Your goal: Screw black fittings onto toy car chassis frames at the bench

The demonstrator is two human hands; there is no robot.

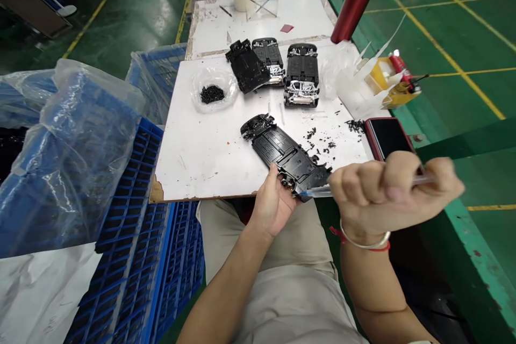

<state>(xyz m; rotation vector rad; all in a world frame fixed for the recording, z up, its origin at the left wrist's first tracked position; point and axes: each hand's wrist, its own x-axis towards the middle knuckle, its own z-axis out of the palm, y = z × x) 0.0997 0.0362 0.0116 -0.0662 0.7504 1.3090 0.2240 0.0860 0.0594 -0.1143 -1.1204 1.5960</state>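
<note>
My left hand (274, 204) grips the near end of a black toy car chassis (288, 156), its thumb on the edge. The chassis slants across the table's front edge, its far end toward the back left. My right hand (389, 185) is closed around a thin, clear tool (318, 192), whose bluish tip points at the chassis's near corner beside my left fingers. Whether the tip touches the chassis is hard to tell. Small black pieces (330, 145) lie scattered to the right of the chassis.
Behind are a black part (246, 66), two chassis with silver parts (268, 56) (302, 72) and a bag of black pieces (212, 93). At right lie a phone (389, 138) and a yellow box (387, 78); a red post (357, 0) rises behind. Blue crates (133, 215) stand left.
</note>
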